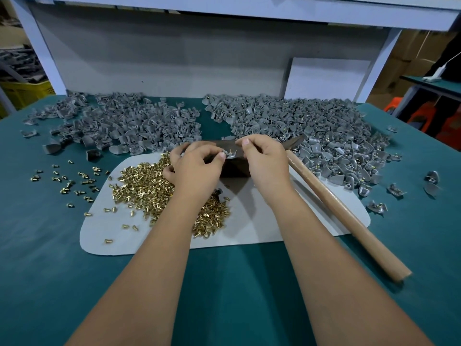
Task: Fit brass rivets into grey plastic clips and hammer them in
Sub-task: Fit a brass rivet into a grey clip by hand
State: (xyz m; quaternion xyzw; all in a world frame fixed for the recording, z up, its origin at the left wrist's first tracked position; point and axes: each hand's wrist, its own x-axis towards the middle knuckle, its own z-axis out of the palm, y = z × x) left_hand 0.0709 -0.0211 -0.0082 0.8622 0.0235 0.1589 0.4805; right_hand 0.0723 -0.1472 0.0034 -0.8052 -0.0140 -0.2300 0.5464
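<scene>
Both hands meet over the dark steel block (234, 168) at the white mat's (262, 228) far edge, left hand (197, 168) pinching a grey clip (228, 154), right hand (264, 161) pinching its brass rivet (232, 152), which should probably sit upright before the hammer (346, 211) strikes.

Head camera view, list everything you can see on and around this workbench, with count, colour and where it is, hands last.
table: one, teal, fills the view
mat: one, pale grey, centre of table
rivets: one large heap plus strays, brass, left part of mat and table beside it
left clip pile: many, grey, back left
right clip pile: many, grey, some showing brass, back right
block: one, dark, on mat under the hands
hammer: one, wooden handle, lying right of the hands
clip: one, grey, held over the block with a rivet
crate: one, yellow, far left
left hand: pinches the clip
right hand: pinches at the clip
</scene>
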